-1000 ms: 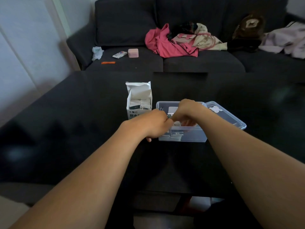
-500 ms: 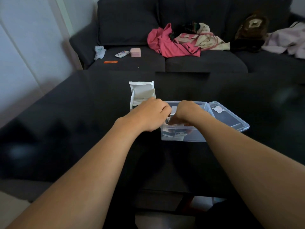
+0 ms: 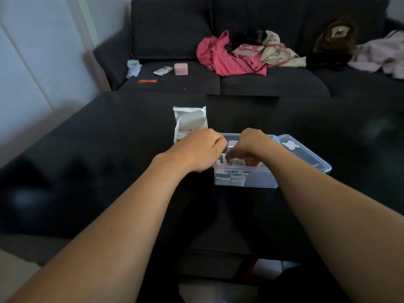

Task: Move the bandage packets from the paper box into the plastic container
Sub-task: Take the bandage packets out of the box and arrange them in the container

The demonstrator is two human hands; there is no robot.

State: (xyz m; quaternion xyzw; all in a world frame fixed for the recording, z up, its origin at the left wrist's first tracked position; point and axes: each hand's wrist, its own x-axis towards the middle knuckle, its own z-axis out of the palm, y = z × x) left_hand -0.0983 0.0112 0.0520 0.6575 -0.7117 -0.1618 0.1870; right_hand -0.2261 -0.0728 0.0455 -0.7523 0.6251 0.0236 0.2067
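Looking down from the head view: both bare forearms reach forward over a dark table (image 3: 109,149).
Left hand: the left hand (image 3: 196,149) sits between the paper box and the plastic container, knuckles up, fingers curled in towards the container's left edge; they appear to pinch a bandage packet (image 3: 223,159) at the rim, though the fingertips are hidden.
Right hand: the right hand (image 3: 251,147) dips into the container from above, fingers curled down onto the same packets; a pinch on them looks likely, but the exact contact is covered by the hand.
Paper box: the white paper box (image 3: 190,123) stands upright on the table just left of the container, top flap open and raised; pale packets show inside, partly behind the left hand.
Plastic container: the clear plastic container (image 3: 258,182) rests on the table, touching or just beside the box; I cannot tell which. A stack of packets (image 3: 231,177) lies in it, seen through the front wall.
Lid: the clear lid (image 3: 306,154) leans at the container's right side, a white sticker on it.
Sofa: behind the table, a dark sofa (image 3: 175,29) holds a pink garment (image 3: 223,55), a small pink case (image 3: 181,69), a white wrapper (image 3: 162,71) and an orange strip (image 3: 148,81).
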